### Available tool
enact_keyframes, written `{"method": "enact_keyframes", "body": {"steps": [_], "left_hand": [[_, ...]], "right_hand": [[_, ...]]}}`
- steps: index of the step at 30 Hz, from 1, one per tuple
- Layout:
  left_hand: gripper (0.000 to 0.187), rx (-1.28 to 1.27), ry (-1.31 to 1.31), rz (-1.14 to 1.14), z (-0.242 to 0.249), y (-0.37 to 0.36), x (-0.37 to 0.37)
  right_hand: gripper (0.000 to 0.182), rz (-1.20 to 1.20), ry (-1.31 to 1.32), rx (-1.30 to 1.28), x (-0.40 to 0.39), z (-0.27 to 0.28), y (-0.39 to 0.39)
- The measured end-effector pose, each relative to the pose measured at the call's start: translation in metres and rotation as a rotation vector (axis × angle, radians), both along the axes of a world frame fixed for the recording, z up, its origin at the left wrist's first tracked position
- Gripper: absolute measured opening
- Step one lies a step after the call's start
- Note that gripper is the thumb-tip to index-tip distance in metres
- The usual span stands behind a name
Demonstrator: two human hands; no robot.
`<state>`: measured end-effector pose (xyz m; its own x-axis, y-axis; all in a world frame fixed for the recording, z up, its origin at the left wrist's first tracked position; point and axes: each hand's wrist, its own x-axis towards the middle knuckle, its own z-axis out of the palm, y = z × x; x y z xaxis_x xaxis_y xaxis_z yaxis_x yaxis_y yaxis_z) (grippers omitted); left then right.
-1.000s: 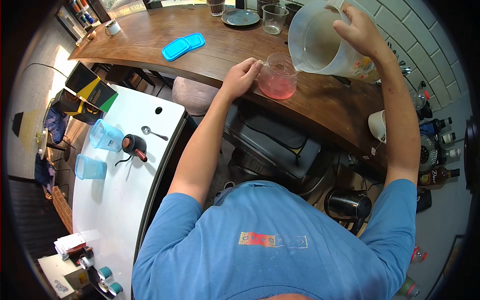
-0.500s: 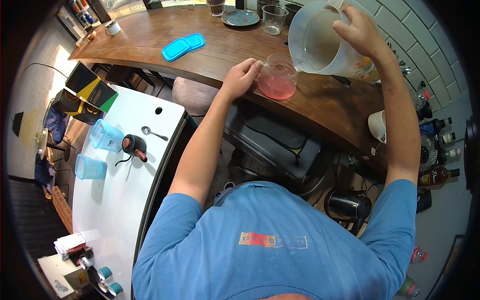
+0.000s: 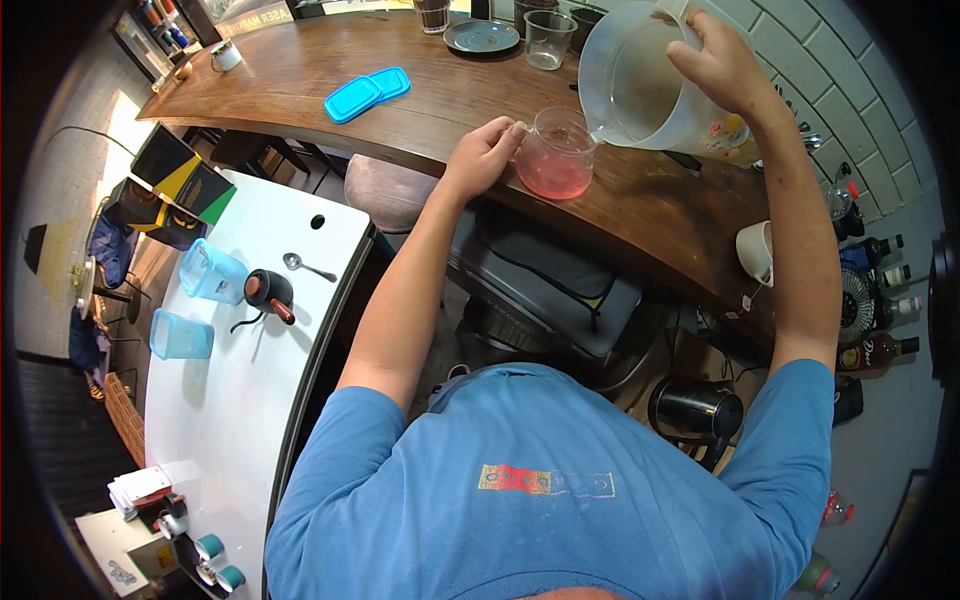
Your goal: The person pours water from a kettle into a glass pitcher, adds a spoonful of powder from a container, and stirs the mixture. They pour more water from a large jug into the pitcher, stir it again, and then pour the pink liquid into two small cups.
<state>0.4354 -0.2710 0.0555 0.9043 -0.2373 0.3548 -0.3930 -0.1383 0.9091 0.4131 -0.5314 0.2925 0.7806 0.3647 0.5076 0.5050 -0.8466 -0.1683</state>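
My left hand (image 3: pixel 484 157) is closed on the handle of a clear glass cup (image 3: pixel 556 165), which holds pink liquid and stands at the wooden counter's front edge. With my right hand (image 3: pixel 715 60) I grip the handle of a large translucent pitcher (image 3: pixel 640 85), tilted to the left. The pitcher's lip is at the cup's rim, on its right side. Behind them are an empty clear glass (image 3: pixel 548 42) and a grey plate (image 3: pixel 481 37). Two blue lids (image 3: pixel 367 94) overlap on the counter to the left.
The wooden counter (image 3: pixel 280 90) curves away left. On a white table (image 3: pixel 230 420) stand two light-blue containers (image 3: pixel 183 334), a small dark pot (image 3: pixel 268 291) and a spoon (image 3: pixel 307 266). A white mug (image 3: pixel 755 252) sits near my right forearm. A black kettle (image 3: pixel 697 408) is below.
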Motion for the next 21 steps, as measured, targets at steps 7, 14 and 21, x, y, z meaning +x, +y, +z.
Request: {"method": "enact_keyframes", "body": {"steps": [7, 14, 21], "left_hand": [[0.042, 0.011, 0.007, -0.001, 0.0002, 0.0003, 0.0004], [0.043, 0.026, 0.008, 0.010, -0.0030, 0.0007, 0.0027], [0.043, 0.033, 0.013, 0.018, -0.0017, 0.0002, 0.0022]], "right_hand": [[0.052, 0.018, -0.058, -0.052, 0.0046, -0.0024, -0.0027], [0.053, -0.031, -0.002, -0.034, 0.0030, -0.0005, -0.0009], [0.053, -0.075, 0.000, -0.040, 0.0015, -0.0001, 0.0009]]}}
